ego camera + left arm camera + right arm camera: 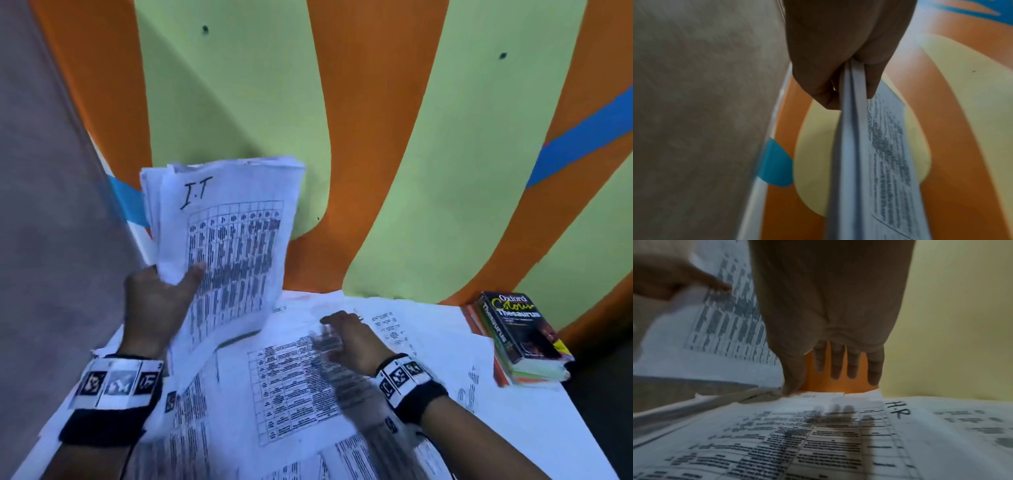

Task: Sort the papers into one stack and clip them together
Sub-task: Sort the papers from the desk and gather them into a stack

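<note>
My left hand [164,294] grips a thick bundle of printed papers [226,240] upright above the table's left side; the top sheet is marked "I.T". In the left wrist view the thumb and fingers [818,91] pinch the paper bundle [855,146] at its edge. My right hand [346,337] hovers open, fingers straight, just over loose printed sheets [294,387] spread on the table. The right wrist view shows the straight fingers [838,363] above a sheet marked "H.R" [898,410], with their shadow on it. No clip is in view.
A stack of books [520,335], topped by an Oxford thesaurus, sits at the table's back right corner. An orange, green and blue painted wall [411,137] rises right behind the table. Grey floor [51,205] lies to the left.
</note>
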